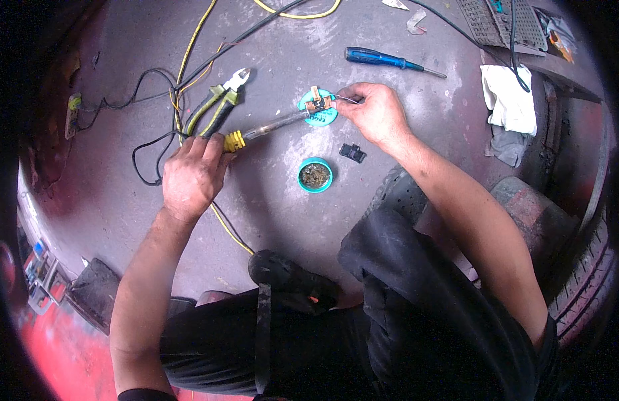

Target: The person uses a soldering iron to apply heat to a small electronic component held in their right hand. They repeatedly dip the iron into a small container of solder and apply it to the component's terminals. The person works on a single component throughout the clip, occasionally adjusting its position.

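Observation:
My left hand (192, 177) grips a soldering iron (237, 139) by its yellow handle. Its metal shaft reaches the small circuit board (317, 104) lying on a round turquoise lid (319, 119). Close to that board on the right, my right hand (373, 113) pinches a thin wire (346, 98). Below them sits an open turquoise tin (315, 176) of brownish material, with a small black plastic part (351, 153) beside it. Green-and-black cutters (222, 100) lie above my left hand.
A blue screwdriver (383, 59) lies at the upper right, left of a white cloth (506, 100) and perforated metal (500, 23). Black and yellow cables (197, 47) cross the floor (269, 214). A tyre (587, 274) stands at the right edge; tools (45, 274) are at lower left.

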`<state>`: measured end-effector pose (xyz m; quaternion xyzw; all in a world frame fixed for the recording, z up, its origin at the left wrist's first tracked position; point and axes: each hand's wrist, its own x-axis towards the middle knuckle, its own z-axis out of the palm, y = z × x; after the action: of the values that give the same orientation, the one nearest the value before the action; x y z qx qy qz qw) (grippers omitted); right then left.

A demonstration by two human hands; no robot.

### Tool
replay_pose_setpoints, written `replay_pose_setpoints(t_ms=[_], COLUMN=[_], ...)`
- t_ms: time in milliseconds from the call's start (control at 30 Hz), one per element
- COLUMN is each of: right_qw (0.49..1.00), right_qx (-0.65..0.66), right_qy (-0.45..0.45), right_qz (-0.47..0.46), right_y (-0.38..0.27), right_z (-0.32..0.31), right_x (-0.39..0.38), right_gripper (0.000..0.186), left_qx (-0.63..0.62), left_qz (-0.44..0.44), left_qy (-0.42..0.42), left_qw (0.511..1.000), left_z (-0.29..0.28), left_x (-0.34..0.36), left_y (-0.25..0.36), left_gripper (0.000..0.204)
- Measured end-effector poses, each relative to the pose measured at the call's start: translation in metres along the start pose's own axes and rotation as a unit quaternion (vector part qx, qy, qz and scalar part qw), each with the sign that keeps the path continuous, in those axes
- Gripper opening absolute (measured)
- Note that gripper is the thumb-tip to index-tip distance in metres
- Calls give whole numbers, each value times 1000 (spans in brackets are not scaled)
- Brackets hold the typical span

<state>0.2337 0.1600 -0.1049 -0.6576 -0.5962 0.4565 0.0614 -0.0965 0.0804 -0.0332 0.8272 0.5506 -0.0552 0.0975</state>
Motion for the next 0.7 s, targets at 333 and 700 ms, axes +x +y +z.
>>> replay_pose_setpoints(t_ms=[333, 700], right_qw=[999, 977], right_qx=[29, -120], right_qy=[10, 27], right_qz=[-10, -174], right_y=[4, -10], right_z=[2, -8], right_x=[0, -34], right_gripper=[32, 30], left_qx=[-19, -139], left_qz=[-1, -148], left_qy=[26, -18], left_qw=[999, 979], left_z=[-5, -31], left_x=[-3, -40], left_y=[1, 6], left_gripper=[33, 33])
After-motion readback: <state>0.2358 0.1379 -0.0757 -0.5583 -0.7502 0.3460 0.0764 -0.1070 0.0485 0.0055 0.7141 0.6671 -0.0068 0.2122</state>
